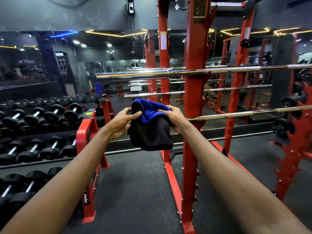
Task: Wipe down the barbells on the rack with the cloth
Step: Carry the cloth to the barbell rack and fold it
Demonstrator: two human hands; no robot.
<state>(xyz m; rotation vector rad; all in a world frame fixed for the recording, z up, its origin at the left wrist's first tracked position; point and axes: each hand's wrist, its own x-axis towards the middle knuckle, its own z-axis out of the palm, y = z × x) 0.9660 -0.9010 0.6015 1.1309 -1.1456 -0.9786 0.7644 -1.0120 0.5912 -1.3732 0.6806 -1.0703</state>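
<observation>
Blue-black cloth (150, 133) pinched between left hand (120, 123) and right hand (175, 118), dumbbell rack (83, 131) lettering perhaps "RN", blurred

Both hands hold a blue-and-black cloth (150, 127) up in front of the red rack (194, 98): left hand (122, 123) pinches its left edge, right hand (174, 118) grips its right. Chrome barbell (135, 75) rests on the rack above the cloth. Dumbbells (42, 115) left of the rack.

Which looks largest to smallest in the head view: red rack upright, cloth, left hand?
1. red rack upright
2. cloth
3. left hand
Apparent size only: cloth and hand are nearer the camera.
</observation>
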